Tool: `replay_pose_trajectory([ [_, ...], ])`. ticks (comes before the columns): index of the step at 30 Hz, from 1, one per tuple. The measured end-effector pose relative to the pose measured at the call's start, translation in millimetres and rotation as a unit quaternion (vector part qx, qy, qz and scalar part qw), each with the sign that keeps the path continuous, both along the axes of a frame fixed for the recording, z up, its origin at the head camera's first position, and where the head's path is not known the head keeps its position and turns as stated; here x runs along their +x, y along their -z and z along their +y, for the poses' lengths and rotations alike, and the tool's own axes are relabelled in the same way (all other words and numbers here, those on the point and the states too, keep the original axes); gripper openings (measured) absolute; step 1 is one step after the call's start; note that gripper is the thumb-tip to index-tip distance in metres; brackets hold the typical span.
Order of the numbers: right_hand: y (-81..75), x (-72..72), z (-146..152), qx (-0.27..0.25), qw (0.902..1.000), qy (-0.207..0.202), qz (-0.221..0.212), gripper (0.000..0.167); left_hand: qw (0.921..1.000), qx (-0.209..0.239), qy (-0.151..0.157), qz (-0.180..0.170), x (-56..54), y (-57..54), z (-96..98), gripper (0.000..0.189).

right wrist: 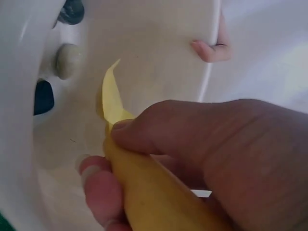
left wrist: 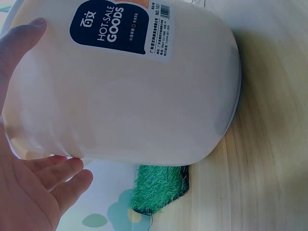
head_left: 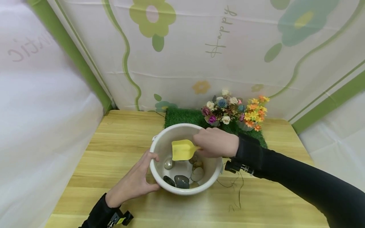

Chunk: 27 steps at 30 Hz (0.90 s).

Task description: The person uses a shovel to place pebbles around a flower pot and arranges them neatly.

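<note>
A white bucket (head_left: 156, 177) stands on the wooden table with several smooth stones (head_left: 182, 181) at its bottom, some dark, some pale. My left hand (head_left: 139, 177) grips the bucket's near left side, one finger hooked over the rim and the thumb against the outer wall. In the left wrist view, the other fingers spread along the bucket's side (left wrist: 120, 106). With my right hand (head_left: 215, 142) I hold a small yellow toy shovel (head_left: 182, 150) by its handle inside the bucket. The right wrist view shows thumb and fingers wrapped around the shovel's handle (right wrist: 149, 187), its blade near the inner wall.
Behind the bucket lies a green artificial grass mat (head_left: 182, 116). On it stand a pot of mixed flowers (head_left: 222, 106) and a pot of orange and yellow flowers (head_left: 255, 112). A printed fabric curtain (head_left: 185, 63) hangs behind the wooden table (head_left: 114, 148).
</note>
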State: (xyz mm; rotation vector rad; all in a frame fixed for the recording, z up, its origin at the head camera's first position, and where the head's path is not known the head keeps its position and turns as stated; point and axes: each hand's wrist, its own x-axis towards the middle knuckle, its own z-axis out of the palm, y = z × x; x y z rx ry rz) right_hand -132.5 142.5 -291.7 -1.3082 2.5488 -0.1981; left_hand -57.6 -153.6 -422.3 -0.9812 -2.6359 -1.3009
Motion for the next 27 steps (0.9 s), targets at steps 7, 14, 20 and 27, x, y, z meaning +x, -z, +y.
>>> replay_pose_trajectory([
  [7, 9.4, -7.6, -12.7, 0.039, 0.9985, 0.002, -0.039, 0.018, 1.0000, 0.001, 0.001, -0.004, 0.0, -0.1, -0.3, 0.075],
  [14, 15.2, -9.0, -30.3, 0.123, 0.9890, 0.010, -0.082, 0.010, 1.0000, 0.005, 0.004, -0.003, -0.1, -0.2, -0.6, 0.075],
  [20, 13.4, -7.7, -38.4, 0.159, 0.9835, 0.003, -0.085, 0.014, 0.9999, 0.008, 0.002, 0.010, 0.2, 2.1, -0.2, 0.074],
  [27, 7.4, -10.3, -43.4, 0.176, 0.9806, -0.008, -0.086, 0.014, 0.9998, 0.011, 0.006, 0.016, -0.5, 2.5, -0.3, 0.074],
])
